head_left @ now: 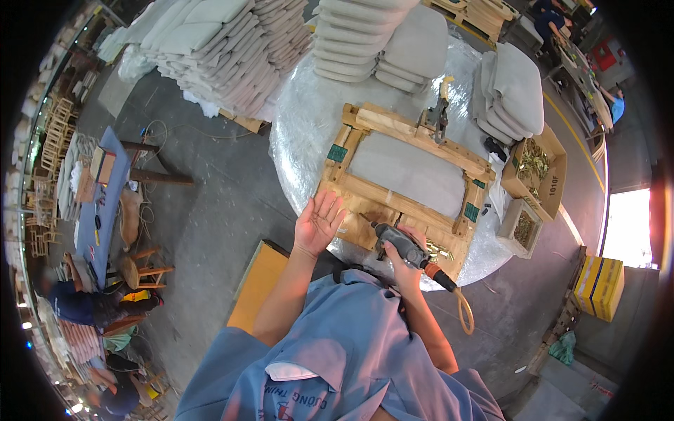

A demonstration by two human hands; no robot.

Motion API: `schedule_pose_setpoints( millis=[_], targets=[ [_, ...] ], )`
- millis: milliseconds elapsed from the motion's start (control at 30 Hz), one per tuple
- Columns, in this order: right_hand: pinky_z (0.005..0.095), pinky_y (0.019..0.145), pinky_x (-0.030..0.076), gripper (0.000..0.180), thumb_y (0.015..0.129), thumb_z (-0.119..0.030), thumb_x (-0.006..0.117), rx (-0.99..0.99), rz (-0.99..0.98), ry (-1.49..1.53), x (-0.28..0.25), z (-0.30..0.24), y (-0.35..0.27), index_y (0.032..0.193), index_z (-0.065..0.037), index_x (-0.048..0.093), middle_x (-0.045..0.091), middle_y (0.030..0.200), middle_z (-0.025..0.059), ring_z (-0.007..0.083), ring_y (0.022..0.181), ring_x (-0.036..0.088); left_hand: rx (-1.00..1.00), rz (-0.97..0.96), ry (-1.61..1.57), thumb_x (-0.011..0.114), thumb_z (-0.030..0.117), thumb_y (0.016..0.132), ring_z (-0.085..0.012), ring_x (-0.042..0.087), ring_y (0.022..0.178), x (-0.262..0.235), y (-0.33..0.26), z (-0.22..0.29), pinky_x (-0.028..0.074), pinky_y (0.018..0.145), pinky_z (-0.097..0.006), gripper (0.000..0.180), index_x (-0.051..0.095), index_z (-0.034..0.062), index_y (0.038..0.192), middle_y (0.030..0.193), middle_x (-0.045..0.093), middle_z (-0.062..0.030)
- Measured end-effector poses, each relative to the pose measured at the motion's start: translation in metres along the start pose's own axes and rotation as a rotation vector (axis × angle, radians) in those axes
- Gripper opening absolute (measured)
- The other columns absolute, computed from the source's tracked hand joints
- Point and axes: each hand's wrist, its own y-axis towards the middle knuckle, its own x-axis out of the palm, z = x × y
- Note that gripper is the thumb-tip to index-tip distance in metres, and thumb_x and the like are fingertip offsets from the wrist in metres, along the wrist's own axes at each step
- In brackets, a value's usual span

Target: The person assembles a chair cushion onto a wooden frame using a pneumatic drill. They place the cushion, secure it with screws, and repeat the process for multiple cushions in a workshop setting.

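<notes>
My left hand (321, 222) is palm up with its fingers stretched, over the near left corner of a wooden board (354, 231); I make out nothing gripped in it. My right hand (408, 254) is wrapped round a grey and black power driver (397, 242), its tip pointing left over the board. A tan hose (465, 312) hangs from the driver's orange and black end. Beyond both hands, a wooden frame (379, 191) with green patches surrounds a grey padded panel (407, 172). A metal clamp (439, 119) stands on the frame's far bar. Several small brass-coloured pieces (439, 250) lie right of my right hand.
The work surface is covered in clear plastic film (298, 133). Grey cushion stacks (358, 38) stand at the far side, more cushions (512, 88) at the right. A cardboard box (554, 168) of small metal pieces sits right. Another person (74, 302) is at far left, near a blue table (105, 210).
</notes>
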Motion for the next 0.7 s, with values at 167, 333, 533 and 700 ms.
schedule_pose_setpoints(
  millis=[167,333,533,700],
  targets=[
    [0.0379,0.105,0.053,0.051,0.087,-0.001,0.085,-0.052,0.009,-0.063,-0.004,-0.002,-0.001,0.132,0.0,0.061,0.068,0.126,0.0128,0.0232,0.117,0.068,-0.056,0.3,0.3,0.062,0.03,0.112,-0.0221,0.076,0.101,-0.033,0.01,0.0,0.063,0.094,-0.038,0.03,0.069,0.0048,0.126,0.113,0.078,-0.0079],
    [0.0379,0.106,0.053,0.052,0.086,0.0,0.085,-0.033,0.054,-0.067,-0.009,-0.015,-0.005,0.132,0.001,0.061,0.066,0.128,0.0129,0.0235,0.117,0.067,-0.132,0.429,0.643,0.075,0.031,0.105,-0.0158,0.072,0.083,-0.038,0.02,-0.014,0.06,0.077,-0.031,0.026,0.072,0.0066,0.115,0.091,0.073,-0.0034],
    [0.0379,0.108,0.051,0.051,0.086,0.002,0.084,-0.062,0.086,-0.057,-0.025,-0.02,-0.011,0.132,0.0,0.062,0.066,0.127,0.0122,0.0235,0.118,0.066,-0.213,0.446,0.8,0.079,0.028,0.1,-0.0125,0.067,0.072,-0.056,0.025,-0.043,0.055,0.064,-0.029,0.022,0.074,0.0086,0.108,0.084,0.07,-0.0025],
    [0.0419,0.114,0.048,0.055,0.09,0.002,0.075,0.04,0.13,-0.013,-0.042,-0.037,-0.024,0.141,0.001,0.056,0.065,0.135,0.0175,0.0282,0.127,0.063,-0.291,0.366,0.937,0.085,0.043,0.095,-0.0114,0.069,0.072,-0.01,0.025,-0.065,0.057,0.065,-0.027,0.041,0.076,0.006,0.108,0.092,0.075,-0.0034]
  ],
)
